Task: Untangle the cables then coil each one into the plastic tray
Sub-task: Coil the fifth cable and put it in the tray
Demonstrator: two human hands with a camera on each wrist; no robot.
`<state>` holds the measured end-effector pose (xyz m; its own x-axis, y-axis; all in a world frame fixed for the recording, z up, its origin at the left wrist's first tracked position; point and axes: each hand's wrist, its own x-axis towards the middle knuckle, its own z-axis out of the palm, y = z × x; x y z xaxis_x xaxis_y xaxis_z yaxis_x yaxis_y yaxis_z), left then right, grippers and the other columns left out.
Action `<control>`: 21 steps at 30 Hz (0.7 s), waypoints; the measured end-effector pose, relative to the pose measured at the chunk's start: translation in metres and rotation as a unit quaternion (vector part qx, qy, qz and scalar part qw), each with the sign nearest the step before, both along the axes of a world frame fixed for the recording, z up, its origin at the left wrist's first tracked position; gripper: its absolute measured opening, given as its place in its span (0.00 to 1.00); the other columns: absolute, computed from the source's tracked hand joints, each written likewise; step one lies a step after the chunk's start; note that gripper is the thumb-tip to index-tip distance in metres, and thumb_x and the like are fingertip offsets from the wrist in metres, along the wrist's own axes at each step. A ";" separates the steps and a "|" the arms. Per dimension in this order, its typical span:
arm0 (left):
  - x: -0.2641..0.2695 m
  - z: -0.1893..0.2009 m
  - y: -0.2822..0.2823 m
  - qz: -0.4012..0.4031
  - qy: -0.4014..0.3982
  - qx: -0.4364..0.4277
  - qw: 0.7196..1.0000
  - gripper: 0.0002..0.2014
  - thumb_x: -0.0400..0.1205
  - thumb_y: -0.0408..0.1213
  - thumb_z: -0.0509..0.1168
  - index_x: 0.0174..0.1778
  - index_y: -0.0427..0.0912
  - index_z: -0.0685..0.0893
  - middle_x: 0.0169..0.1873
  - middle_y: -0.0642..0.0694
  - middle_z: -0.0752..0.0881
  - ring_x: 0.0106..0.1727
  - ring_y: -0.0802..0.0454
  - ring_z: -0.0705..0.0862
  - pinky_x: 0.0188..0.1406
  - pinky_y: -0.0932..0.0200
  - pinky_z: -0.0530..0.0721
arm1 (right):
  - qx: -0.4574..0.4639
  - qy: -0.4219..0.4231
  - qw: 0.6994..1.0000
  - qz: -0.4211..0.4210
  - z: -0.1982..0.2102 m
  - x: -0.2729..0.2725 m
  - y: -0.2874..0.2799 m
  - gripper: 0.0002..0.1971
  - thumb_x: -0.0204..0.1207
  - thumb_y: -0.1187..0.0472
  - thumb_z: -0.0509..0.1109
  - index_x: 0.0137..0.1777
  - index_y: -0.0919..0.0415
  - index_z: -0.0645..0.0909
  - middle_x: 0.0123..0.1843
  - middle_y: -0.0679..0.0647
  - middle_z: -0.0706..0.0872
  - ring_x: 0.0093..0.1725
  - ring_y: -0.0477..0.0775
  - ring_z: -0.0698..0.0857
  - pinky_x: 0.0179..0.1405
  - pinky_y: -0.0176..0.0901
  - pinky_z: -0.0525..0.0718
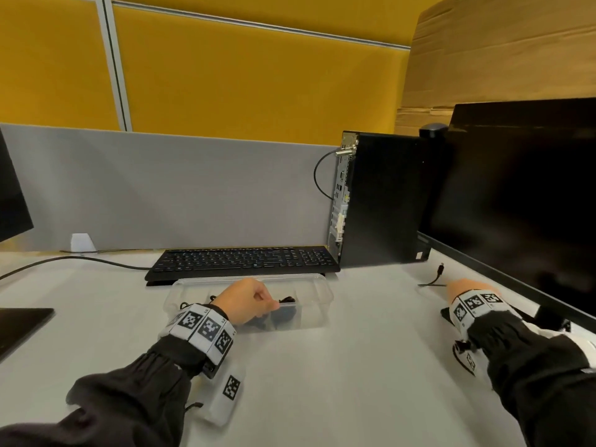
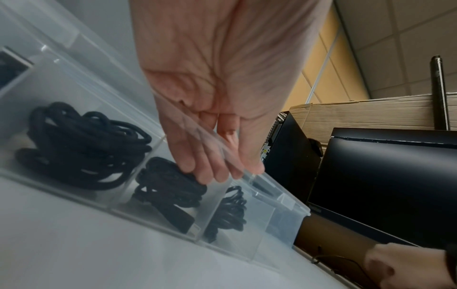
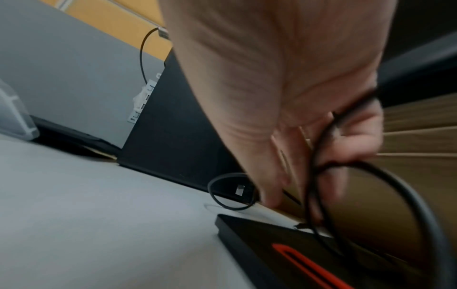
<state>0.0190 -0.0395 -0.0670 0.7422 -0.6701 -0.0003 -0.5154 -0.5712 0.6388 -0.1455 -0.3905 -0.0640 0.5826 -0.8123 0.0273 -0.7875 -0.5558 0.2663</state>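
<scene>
A clear plastic tray [image 1: 317, 304] with dividers lies in front of the keyboard. My left hand [image 1: 250, 304] pinches its near wall, fingers inside and thumb outside. In the left wrist view three black coiled cables [image 2: 81, 144] [image 2: 168, 187] [image 2: 230, 211] sit in separate compartments of the tray [image 2: 272, 234], below my left hand [image 2: 222, 172]. My right hand [image 1: 464, 293] is at the right, under the monitor. That right hand [image 3: 321, 176] grips loops of a thin black cable [image 3: 319, 148]; its plug end [image 3: 239, 190] trails on the desk.
A black keyboard [image 1: 245, 261] lies behind the tray, and a black computer tower [image 1: 380, 201] stands at its right. A large monitor [image 1: 522, 204] overhangs the right edge. A black pad with a red stripe [image 3: 296, 254] lies under my right hand. Another screen [image 1: 13, 195] is at the left.
</scene>
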 end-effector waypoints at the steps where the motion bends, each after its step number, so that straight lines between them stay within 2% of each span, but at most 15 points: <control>1: -0.001 0.000 0.000 0.002 -0.001 0.002 1.000 0.08 0.79 0.45 0.67 0.35 0.49 0.81 0.31 0.54 0.84 0.35 0.60 0.79 0.39 0.64 0.76 | 0.002 -0.013 1.000 0.011 0.003 -0.003 0.000 0.27 0.74 0.49 0.71 0.71 0.57 0.72 0.67 0.55 0.80 0.66 0.58 0.80 0.67 0.52 0.78; 3: -0.002 0.001 0.000 0.008 -0.001 0.007 1.000 0.08 0.79 0.45 0.67 0.36 0.48 0.81 0.32 0.54 0.83 0.35 0.59 0.79 0.39 0.64 0.76 | 0.013 -0.043 0.998 0.040 0.014 -0.006 0.009 0.23 0.75 0.54 0.71 0.69 0.59 0.74 0.65 0.55 0.81 0.64 0.56 0.81 0.66 0.47 0.78; 5: -0.003 0.002 0.000 0.010 0.000 0.020 1.000 0.07 0.80 0.45 0.67 0.38 0.48 0.81 0.34 0.53 0.84 0.38 0.57 0.80 0.39 0.64 0.77 | 0.017 -0.065 0.995 0.071 0.034 -0.006 0.028 0.16 0.80 0.59 0.65 0.66 0.60 0.76 0.63 0.56 0.82 0.62 0.57 0.82 0.62 0.46 0.78; 7: -0.009 0.007 -0.001 0.006 -0.010 0.046 0.999 0.06 0.81 0.44 0.65 0.45 0.47 0.82 0.43 0.51 0.84 0.48 0.53 0.83 0.45 0.63 0.78 | 0.013 -0.112 0.986 0.122 0.056 -0.005 0.051 0.11 0.81 0.63 0.59 0.59 0.56 0.79 0.58 0.57 0.83 0.56 0.59 0.84 0.58 0.50 0.80; 8: -0.014 0.012 -0.003 0.000 -0.029 0.053 0.998 0.08 0.81 0.45 0.65 0.52 0.46 0.81 0.50 0.50 0.83 0.55 0.51 0.82 0.51 0.62 0.78 | 0.039 -0.163 0.972 0.167 0.069 -0.005 0.061 0.09 0.80 0.63 0.58 0.52 0.53 0.80 0.52 0.57 0.84 0.49 0.58 0.85 0.52 0.49 0.82; 9: -0.020 0.018 -0.007 -0.010 -0.057 0.044 0.997 0.14 0.81 0.46 0.65 0.61 0.46 0.79 0.58 0.48 0.81 0.61 0.51 0.80 0.56 0.61 0.77 | 0.093 -0.232 0.942 0.224 0.082 -0.007 0.074 0.09 0.81 0.63 0.59 0.46 0.52 0.79 0.45 0.56 0.84 0.40 0.54 0.86 0.44 0.47 0.84; 11: -0.041 0.037 -0.016 -0.043 -0.105 -0.039 0.993 0.27 0.79 0.50 0.66 0.73 0.48 0.70 0.68 0.49 0.74 0.69 0.55 0.73 0.65 0.62 0.71 | 0.233 -0.344 0.846 0.334 0.107 -0.017 0.107 0.06 0.82 0.62 0.62 0.46 0.55 0.80 0.35 0.53 0.82 0.24 0.46 0.80 0.27 0.37 0.80; 13: -0.067 0.062 -0.028 -0.095 -0.082 -0.153 0.980 0.35 0.77 0.51 0.68 0.77 0.52 0.61 0.70 0.55 0.70 0.72 0.62 0.67 0.66 0.68 0.67 | 0.360 -0.394 0.741 0.408 0.128 -0.027 0.146 0.06 0.81 0.62 0.62 0.53 0.58 0.80 0.34 0.52 0.81 0.22 0.45 0.76 0.21 0.32 0.75; 15: -0.086 0.082 -0.037 -0.163 0.022 -0.246 0.955 0.37 0.76 0.49 0.70 0.79 0.53 0.58 0.68 0.57 0.73 0.71 0.66 0.69 0.62 0.73 0.71 | 0.445 -0.424 0.647 0.451 0.143 -0.033 0.173 0.11 0.82 0.63 0.61 0.61 0.59 0.79 0.34 0.51 0.80 0.24 0.45 0.73 0.22 0.33 0.73; 16: -0.091 0.087 -0.038 -0.189 0.076 -0.283 0.937 0.34 0.78 0.46 0.68 0.78 0.51 0.60 0.65 0.52 0.79 0.68 0.63 0.75 0.59 0.72 0.76 | 0.469 -0.437 0.612 0.463 0.148 -0.034 0.181 0.13 0.82 0.63 0.60 0.63 0.59 0.79 0.34 0.51 0.79 0.26 0.45 0.72 0.24 0.33 0.73; 17: -0.094 0.092 -0.036 -0.208 0.119 -0.310 0.920 0.28 0.81 0.42 0.65 0.76 0.47 0.64 0.57 0.47 0.86 0.60 0.60 0.82 0.55 0.71 0.79 | 0.483 -0.450 0.586 0.469 0.151 -0.035 0.186 0.14 0.82 0.63 0.59 0.64 0.59 0.79 0.33 0.50 0.77 0.28 0.45 0.71 0.26 0.33 0.74; 18: -0.097 0.095 -0.030 -0.223 0.138 -0.319 0.911 0.21 0.83 0.38 0.61 0.73 0.43 0.69 0.44 0.47 0.89 0.48 0.57 0.87 0.50 0.69 0.81 | 0.495 -0.466 0.565 0.468 0.153 -0.036 0.188 0.14 0.82 0.63 0.59 0.63 0.59 0.80 0.33 0.50 0.76 0.29 0.45 0.71 0.27 0.33 0.74; 20: -0.098 0.099 -0.018 -0.239 0.130 -0.312 0.910 0.12 0.85 0.34 0.57 0.62 0.37 0.78 0.23 0.52 0.82 0.27 0.56 0.80 0.47 0.58 0.82 | 0.519 -0.500 0.529 0.448 0.156 -0.036 0.188 0.13 0.82 0.63 0.59 0.61 0.59 0.81 0.32 0.50 0.73 0.30 0.46 0.70 0.29 0.33 0.75; 21: -0.098 0.100 -0.012 -0.232 0.123 -0.302 0.916 0.09 0.85 0.34 0.58 0.56 0.37 0.81 0.19 0.54 0.78 0.23 0.58 0.76 0.47 0.55 0.82 | 0.533 -0.517 0.512 0.431 0.156 -0.035 0.187 0.12 0.82 0.63 0.59 0.60 0.59 0.81 0.33 0.50 0.72 0.30 0.45 0.71 0.30 0.33 0.76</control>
<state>-0.0786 -0.0513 0.0332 0.4039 -0.8466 0.3465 -0.4110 0.1704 0.8956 -0.1808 -0.2033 0.0916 0.8596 -0.1403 0.4913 0.4590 -0.2104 -0.8632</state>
